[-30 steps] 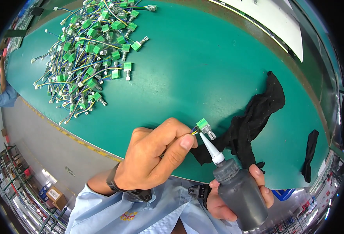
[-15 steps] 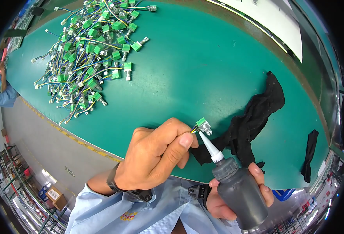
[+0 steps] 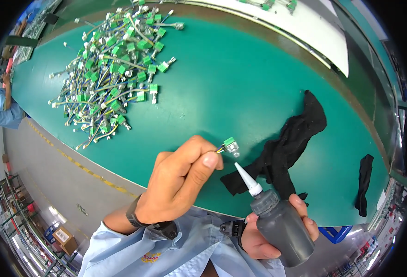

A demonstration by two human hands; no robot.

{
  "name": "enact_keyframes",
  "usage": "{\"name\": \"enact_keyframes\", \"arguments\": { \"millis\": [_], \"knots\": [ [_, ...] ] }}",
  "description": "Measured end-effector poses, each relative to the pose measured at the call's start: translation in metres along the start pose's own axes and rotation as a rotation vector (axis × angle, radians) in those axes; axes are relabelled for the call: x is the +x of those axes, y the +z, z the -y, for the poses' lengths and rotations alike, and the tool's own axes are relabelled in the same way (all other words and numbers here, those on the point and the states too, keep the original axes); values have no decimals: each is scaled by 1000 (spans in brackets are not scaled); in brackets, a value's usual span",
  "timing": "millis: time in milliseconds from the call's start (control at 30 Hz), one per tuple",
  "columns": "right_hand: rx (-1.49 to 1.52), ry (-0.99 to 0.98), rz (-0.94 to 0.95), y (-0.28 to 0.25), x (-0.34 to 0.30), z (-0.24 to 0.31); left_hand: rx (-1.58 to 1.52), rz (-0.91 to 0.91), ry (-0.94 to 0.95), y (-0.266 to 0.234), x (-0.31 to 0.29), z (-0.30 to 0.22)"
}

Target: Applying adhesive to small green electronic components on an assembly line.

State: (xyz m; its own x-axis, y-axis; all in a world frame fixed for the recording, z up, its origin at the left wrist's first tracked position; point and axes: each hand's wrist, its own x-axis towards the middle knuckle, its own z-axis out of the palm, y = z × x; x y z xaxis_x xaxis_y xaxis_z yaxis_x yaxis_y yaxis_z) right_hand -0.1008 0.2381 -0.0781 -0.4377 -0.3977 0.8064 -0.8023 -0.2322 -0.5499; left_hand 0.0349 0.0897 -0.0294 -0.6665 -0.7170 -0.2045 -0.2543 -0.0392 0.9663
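By the table's near edge, the nozzle now stands clear of the green component, contact apparently broken, left hand pinching its wires, right hand gripping the bottle.

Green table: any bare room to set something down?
Green table: biggest patch lies mid-table, between component pile and large black cloth; a smaller one between that cloth and the narrow black strip. Crowded: upper left under the pile, and around the near edge, where the left hand holds a part and the right hand a bottle.
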Motion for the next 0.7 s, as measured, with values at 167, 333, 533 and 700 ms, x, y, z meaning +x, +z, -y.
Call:
{"name": "enact_keyframes", "arguments": {
  "millis": [167, 333, 533, 700],
  "knots": [
    [-119, 46, 139, -23, 3, 1, 282, -63, 145, -14, 0, -21],
    [10, 295, -175, -43, -3, -9, 623, -132, 242, -35, 25, -79],
    [15, 627, -255, -77, 7, -10, 731, -8, 482, -42, 126, -125],
    [9, 699, -508, -65, 14, -15, 1059, 134, 703, -48, 245, -159]
  ]
}}
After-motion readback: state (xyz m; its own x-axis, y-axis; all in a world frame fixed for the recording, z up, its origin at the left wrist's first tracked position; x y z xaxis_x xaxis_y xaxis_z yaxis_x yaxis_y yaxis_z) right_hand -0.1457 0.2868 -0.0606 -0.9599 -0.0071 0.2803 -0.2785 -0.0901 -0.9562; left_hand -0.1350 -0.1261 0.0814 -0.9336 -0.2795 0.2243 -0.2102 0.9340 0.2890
